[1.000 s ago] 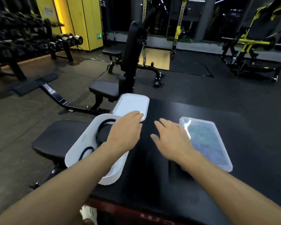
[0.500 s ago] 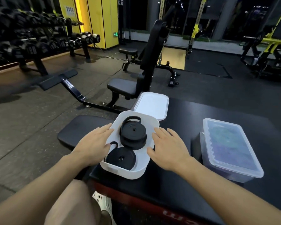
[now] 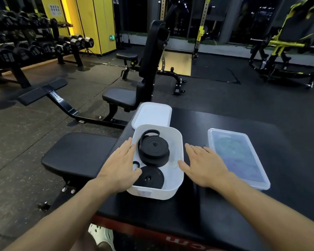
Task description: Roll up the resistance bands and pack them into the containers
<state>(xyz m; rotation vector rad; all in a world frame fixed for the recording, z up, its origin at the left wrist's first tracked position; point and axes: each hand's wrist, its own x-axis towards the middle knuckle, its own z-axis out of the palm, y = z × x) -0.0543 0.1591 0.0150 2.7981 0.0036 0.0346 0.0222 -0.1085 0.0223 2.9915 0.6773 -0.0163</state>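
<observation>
A white open container [image 3: 152, 193] is sitting near the front edge of a black padded table [image 3: 216, 220], holding 2 black resistance bands, each wound into a flat coil. The near roll [image 3: 150, 178] is lying flat, and the far roll [image 3: 153, 151] is leaning on it with a loose loop sticking out at the top. The left hand [image 3: 119, 165] is lying flat against the container's left rim, fingers straight and gripping nothing. The right hand [image 3: 204, 164] is hovering just beside the right wall, equally open and empty. To the right a clear lidded container [image 3: 239, 160] is resting, its contents showing only as a blur. The white lid [image 3: 151, 115] is lying just behind the open container. Beyond the table, a flat bench [image 3: 80, 154] and an upright seat [image 3: 149, 60] are standing on dark flooring, with a dumbbell rack [image 3: 34, 48] at far left.
</observation>
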